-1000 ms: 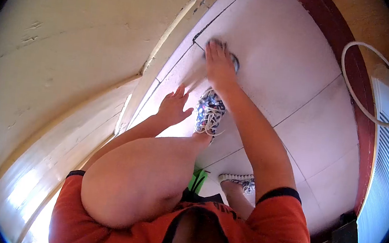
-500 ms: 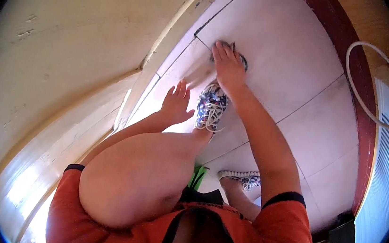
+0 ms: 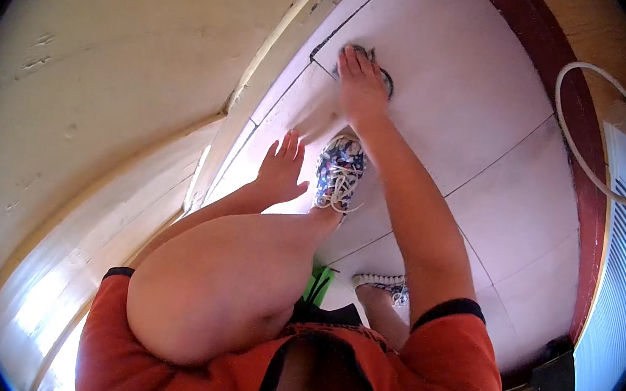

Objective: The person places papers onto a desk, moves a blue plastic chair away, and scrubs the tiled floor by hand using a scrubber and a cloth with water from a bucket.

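Note:
My right hand (image 3: 362, 92) presses a dark grey rag (image 3: 388, 83) against the pale tiled floor (image 3: 477, 83). The rag's edges stick out past the fingertips and on the right side; most of it is covered by the palm, and its exact kind is unclear. My left hand (image 3: 282, 169) is open, fingers stretched out, with nothing in it. It rests low beside a patterned lace-up shoe (image 3: 340, 172) on my foot, close to the yellowish wooden panel.
A yellowish wooden panel (image 3: 138, 47) runs along the left. Dark red edging (image 3: 590, 247) borders the floor on the right, with a white cable (image 3: 572, 158) looping over it. My other shoe (image 3: 384, 283) and something bright green (image 3: 317, 284) are near my body.
My right hand has slid the rag a little farther away from me and slightly left over the floor. My left hand has barely moved.

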Demonstrator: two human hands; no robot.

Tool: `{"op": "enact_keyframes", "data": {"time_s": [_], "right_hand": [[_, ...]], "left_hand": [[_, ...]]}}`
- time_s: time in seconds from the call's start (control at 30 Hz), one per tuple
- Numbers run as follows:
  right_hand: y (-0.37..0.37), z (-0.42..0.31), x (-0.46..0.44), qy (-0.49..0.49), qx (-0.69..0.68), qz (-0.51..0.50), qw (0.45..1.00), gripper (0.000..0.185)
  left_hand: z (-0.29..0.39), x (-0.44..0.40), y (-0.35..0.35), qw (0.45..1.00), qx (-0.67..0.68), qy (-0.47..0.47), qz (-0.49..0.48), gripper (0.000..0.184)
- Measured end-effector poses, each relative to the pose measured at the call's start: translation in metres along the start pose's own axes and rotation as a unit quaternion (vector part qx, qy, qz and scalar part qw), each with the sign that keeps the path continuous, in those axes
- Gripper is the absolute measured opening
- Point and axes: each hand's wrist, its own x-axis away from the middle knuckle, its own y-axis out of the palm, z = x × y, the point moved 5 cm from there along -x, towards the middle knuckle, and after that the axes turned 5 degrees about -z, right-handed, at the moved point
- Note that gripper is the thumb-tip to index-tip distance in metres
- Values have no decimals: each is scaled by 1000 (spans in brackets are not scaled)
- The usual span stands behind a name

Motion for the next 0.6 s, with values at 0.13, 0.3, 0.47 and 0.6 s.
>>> {"op": "enact_keyframes", "data": {"time_s": [0.13, 0.3, 0.47, 0.6], "right_hand": [[-1, -6, -1, 15, -15, -9, 1000, 49], [-1, 15, 17, -28, 9, -81, 996, 50], [-32, 61, -88, 24, 9, 148, 989, 47], [-9, 37, -64, 27, 44, 79, 995, 44]], "left_hand": [[-3, 1, 5, 1000, 5, -2, -12, 81], [-2, 2, 8, 1000, -4, 5, -4, 82], [-4, 1, 5, 1000, -3, -1, -24, 86], [-3, 0, 4, 1000, 4, -2, -20, 86]]}}
